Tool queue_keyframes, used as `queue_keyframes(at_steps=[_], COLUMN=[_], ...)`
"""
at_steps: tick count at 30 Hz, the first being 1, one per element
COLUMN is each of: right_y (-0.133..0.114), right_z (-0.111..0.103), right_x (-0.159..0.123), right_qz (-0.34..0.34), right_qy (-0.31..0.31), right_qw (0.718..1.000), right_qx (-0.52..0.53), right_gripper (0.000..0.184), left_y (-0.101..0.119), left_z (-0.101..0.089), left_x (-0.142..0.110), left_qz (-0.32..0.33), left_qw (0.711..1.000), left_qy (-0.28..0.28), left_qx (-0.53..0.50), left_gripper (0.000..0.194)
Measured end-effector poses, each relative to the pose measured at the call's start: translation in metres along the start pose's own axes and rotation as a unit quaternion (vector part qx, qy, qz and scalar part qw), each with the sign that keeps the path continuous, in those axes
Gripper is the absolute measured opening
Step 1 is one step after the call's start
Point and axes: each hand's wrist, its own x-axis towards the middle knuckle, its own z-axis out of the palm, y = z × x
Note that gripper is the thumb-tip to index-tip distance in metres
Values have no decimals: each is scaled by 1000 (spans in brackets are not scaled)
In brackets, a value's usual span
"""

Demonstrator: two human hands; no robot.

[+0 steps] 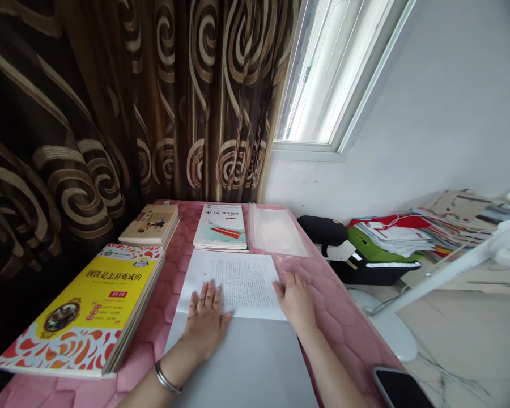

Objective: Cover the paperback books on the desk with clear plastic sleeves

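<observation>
An open booklet (249, 277) lies in front of me, its far half a white printed page and its near half plain grey (242, 362). My left hand (206, 317) rests flat on it with fingers spread, across the fold between the two halves. A silver bangle circles the left wrist. At the right edge of the printed page is my right hand (295, 300), fingers apart, the thumb by the paper's edge and the other fingers over the pink table cover. Neither hand grips anything visible.
Left stands a stack topped by a yellow book (89, 300), with tan books (151, 224) behind. White-and-green books (221, 226) and a clear plastic sleeve (278, 229) lie beyond the booklet. A phone (402, 388) is at the near right; a white fan (442, 272) stands beyond the table.
</observation>
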Motion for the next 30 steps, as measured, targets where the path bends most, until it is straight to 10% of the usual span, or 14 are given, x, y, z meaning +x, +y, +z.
queue_keyframes(at_steps=[8,18,25,30], right_y=[-67,2,0,6], right_z=[11,16,28,27], right_x=[-54,-51,-55,-55], right_qz=[-303,-136,-146,-148], right_qy=[-230,-183,-152,-150], right_qw=[924,973,976,976], right_qx=[40,-48,-54,-47], right_gripper=[69,72,71,71], left_y=[-1,-57,2,-6], left_z=[13,29,10,9], left_x=[6,14,94,120], left_qz=[-3,-145,76,109], left_qw=[999,963,994,990], left_qy=[39,213,81,84], left_qx=[23,83,9,-24], left_gripper=[61,56,62,68])
